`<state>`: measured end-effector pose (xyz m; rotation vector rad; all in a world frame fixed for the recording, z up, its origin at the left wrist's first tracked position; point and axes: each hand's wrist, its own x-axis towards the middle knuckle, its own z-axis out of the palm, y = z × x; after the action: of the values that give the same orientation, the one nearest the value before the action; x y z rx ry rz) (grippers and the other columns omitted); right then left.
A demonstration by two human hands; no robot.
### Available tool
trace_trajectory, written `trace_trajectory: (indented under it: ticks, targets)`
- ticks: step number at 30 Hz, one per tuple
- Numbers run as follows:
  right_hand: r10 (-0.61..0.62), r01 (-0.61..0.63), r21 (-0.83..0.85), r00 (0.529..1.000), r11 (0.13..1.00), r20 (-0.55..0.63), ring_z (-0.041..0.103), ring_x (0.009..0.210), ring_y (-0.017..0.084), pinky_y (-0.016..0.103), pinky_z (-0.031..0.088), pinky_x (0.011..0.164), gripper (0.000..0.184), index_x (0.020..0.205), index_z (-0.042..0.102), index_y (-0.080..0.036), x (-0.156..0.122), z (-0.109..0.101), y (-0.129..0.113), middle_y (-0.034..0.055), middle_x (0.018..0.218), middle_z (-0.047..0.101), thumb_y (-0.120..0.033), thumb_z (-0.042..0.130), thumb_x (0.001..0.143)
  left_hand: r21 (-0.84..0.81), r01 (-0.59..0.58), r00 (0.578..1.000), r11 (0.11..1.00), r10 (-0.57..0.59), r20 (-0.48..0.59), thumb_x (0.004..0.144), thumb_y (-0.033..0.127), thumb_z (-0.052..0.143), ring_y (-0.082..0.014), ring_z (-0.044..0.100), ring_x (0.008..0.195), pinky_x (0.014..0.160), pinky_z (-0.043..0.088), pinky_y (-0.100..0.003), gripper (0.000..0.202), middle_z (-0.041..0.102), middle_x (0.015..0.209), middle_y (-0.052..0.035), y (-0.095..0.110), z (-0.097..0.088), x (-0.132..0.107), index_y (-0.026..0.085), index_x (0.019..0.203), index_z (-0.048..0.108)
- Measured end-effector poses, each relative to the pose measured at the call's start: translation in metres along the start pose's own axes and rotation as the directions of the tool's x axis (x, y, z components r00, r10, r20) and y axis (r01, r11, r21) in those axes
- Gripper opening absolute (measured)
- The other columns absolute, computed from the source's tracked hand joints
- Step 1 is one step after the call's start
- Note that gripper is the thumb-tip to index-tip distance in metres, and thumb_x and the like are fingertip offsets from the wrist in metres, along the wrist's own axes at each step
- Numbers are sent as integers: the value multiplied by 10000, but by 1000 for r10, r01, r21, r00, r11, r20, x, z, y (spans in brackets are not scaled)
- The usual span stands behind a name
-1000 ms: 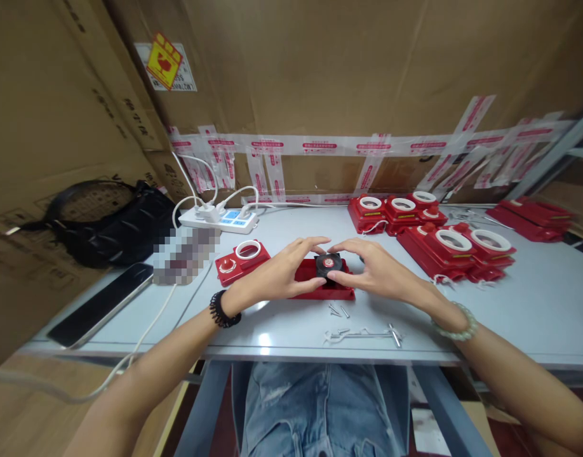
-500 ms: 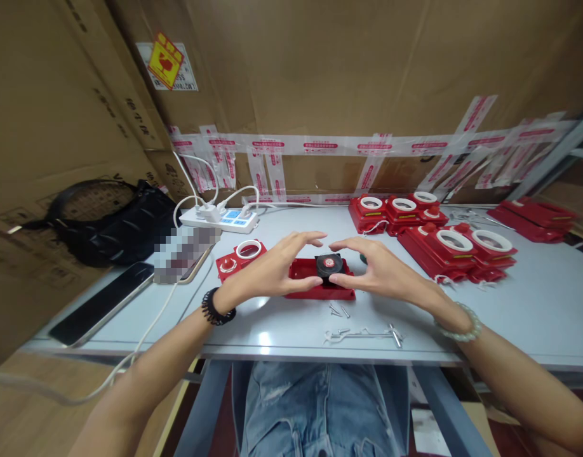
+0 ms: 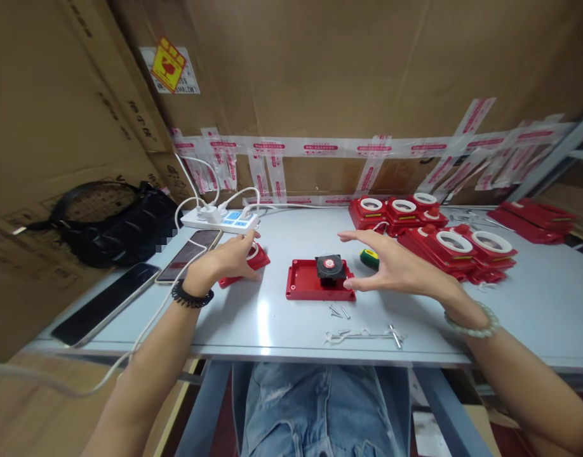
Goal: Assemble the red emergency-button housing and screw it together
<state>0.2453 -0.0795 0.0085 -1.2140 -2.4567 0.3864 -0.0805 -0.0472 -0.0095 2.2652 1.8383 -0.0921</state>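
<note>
A shallow red tray-like base (image 3: 303, 284) lies at the table's middle, with a black round part with a red centre (image 3: 330, 266) seated at its right end. My right hand (image 3: 391, 266) hovers open just right of it, thumb tip beside the base's corner. My left hand (image 3: 232, 257) rests on a red cover with a white ring (image 3: 258, 255), fingers curled over it, to the left of the base. A small green and yellow object (image 3: 369, 258) lies behind my right hand.
Loose screws and a bent wire (image 3: 362, 333) lie near the front edge. Stacks of red covers (image 3: 434, 235) fill the right back. A white power strip (image 3: 220, 219), two phones (image 3: 189, 254) and a black bag (image 3: 115, 225) sit at the left. Cardboard walls surround the table (image 3: 272, 330).
My left hand left the black part and moved left onto the red cover. My right hand let go of the part and drew slightly right, fingers spread.
</note>
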Motion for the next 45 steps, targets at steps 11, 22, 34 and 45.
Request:
trace_trajectory:
  ticks: [11,22,34,45]
  targets:
    - [-48,66,120,987,991,-154,577,1130,223,401,437,1000,495,1164,596,-197,3,-1,-12,73,1206,634,-474,649,757,-157,-253,929,955,195,-316,697,528,641,-258,617,923,764,485,-341,657,613,1103,-87,11,-40,-28,208,1222,411]
    - [4,55,249,973,967,-230,588,1106,212,406,460,960,465,1165,597,-204,3,-10,-8,68,1195,644,-455,648,777,-121,-746,648,655,670,-363,705,369,689,-243,543,1107,977,385,-375,586,574,1253,-57,95,-28,-11,215,1227,474]
    - [-98,136,192,976,972,-194,552,1151,218,408,430,994,499,1185,579,-235,1,-7,-8,66,1238,601,-446,682,744,-147,-728,676,669,667,-313,724,389,675,-266,525,1095,965,350,-403,571,573,1260,-48,94,-4,-3,239,1233,464]
    - [-187,184,88,982,979,19,357,1335,281,488,299,1081,456,1081,655,-271,1,6,-7,108,1424,364,-546,672,717,-175,-726,684,665,672,-286,735,424,665,-263,533,1049,915,361,-389,573,565,1251,-66,95,1,-2,225,1230,457]
